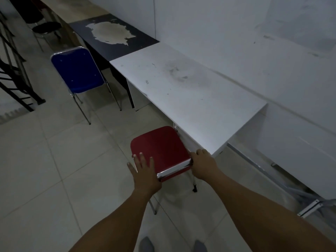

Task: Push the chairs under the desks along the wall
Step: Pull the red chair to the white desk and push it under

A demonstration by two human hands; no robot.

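Evidently light and stiff — the red chair (160,151) at lower centre: left hand (144,170) presses flat-fingered on its backrest, right hand (204,165) seemingly curled round the chrome top rail (174,171).

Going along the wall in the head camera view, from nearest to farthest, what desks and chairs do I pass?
Red chair held at its backrest by both hands → white desk → blue chair → dark desk with the worn patch → black chair.
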